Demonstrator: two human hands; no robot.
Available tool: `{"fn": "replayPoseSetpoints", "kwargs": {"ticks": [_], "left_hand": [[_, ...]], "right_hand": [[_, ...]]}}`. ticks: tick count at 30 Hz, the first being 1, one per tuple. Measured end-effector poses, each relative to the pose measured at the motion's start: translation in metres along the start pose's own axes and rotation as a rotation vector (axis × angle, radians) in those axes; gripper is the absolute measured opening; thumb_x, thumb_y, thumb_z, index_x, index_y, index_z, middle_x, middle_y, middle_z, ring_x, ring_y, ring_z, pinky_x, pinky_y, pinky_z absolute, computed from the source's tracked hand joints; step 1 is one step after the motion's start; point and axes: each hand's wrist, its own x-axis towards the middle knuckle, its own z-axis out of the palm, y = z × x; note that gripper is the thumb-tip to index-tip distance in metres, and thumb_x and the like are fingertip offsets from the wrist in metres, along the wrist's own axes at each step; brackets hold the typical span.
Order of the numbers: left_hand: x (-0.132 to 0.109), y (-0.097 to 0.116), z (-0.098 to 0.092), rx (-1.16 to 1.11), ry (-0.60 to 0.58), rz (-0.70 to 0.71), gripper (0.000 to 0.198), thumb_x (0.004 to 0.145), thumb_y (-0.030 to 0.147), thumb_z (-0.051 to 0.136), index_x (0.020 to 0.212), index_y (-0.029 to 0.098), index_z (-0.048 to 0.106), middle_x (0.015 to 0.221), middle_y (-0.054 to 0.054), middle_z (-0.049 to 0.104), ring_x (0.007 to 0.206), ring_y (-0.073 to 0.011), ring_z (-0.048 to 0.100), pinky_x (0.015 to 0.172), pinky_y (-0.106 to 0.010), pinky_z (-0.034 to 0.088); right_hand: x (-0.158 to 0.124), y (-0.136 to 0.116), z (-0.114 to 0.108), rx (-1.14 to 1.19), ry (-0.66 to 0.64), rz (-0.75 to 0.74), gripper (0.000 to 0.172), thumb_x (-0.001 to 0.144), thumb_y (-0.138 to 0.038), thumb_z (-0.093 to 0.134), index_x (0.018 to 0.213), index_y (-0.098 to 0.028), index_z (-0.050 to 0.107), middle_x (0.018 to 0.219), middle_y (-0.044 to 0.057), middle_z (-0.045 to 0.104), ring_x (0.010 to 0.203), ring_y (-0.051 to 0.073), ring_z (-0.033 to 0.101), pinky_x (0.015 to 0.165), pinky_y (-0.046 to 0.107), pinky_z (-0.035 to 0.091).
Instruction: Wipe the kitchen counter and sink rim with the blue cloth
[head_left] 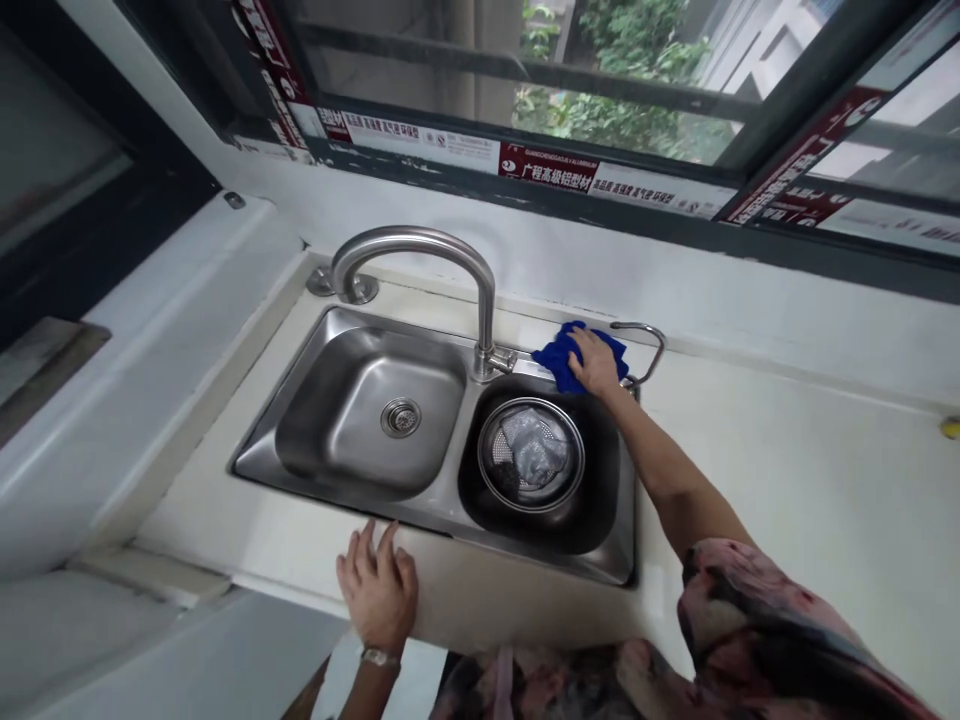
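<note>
My right hand [595, 362] presses a crumpled blue cloth [559, 352] onto the back rim of the double sink, behind the right basin. Its fingers lie bent over the cloth. My left hand [381, 585] rests on the counter at the front edge of the sink, fingers apart, with nothing in it. The steel double sink [442, 490] lies between my hands. In its right basin sits a round steel strainer [487, 480] with a crumpled clear plastic bag [536, 450] in it. The left basin shows a drain [400, 417].
A curved faucet [420, 238] rises behind the sink, its spout end over the left back corner. A thin bent metal tap [660, 345] stands right of the cloth. The white counter [787, 480] extends right, below a window frame [480, 180]. A small yellow thing [951, 428] lies at the far right.
</note>
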Motion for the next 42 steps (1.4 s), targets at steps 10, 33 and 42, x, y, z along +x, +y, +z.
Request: {"fn": "replayPoseSetpoints", "kwargs": {"ticks": [10,33,42], "left_hand": [[0.0,0.001,0.001,-0.018,-0.022,-0.031,0.038,0.096,0.024,0.055,0.131,0.018,0.069,0.15,-0.02,0.058,0.15,-0.0371,0.045,0.125,-0.065,0.03],[0.003,0.002,-0.001,-0.033,-0.023,-0.02,0.037,0.097,0.025,0.055,0.13,0.015,0.069,0.149,-0.022,0.057,0.149,-0.037,0.045,0.124,-0.064,0.03],[-0.001,0.004,-0.002,-0.032,-0.054,-0.056,0.036,0.097,0.026,0.055,0.13,0.019,0.07,0.149,-0.018,0.058,0.149,-0.0359,0.044,0.125,-0.063,0.028]], "right_hand": [[0.045,-0.108,0.041,-0.056,-0.09,0.088,0.057,0.103,-0.031,0.038,0.158,-0.017,0.048,0.169,0.011,0.04,0.155,0.035,0.031,0.125,0.057,0.026],[-0.014,-0.04,-0.003,-0.219,-0.187,0.205,0.067,0.1,-0.032,0.058,0.164,-0.019,0.04,0.174,0.019,0.025,0.156,0.048,0.024,0.122,0.077,0.019],[-0.02,-0.098,0.045,-0.235,0.069,0.39,0.064,0.1,-0.019,0.04,0.163,-0.011,0.041,0.17,0.025,0.032,0.154,0.049,0.029,0.117,0.074,0.029]]}}
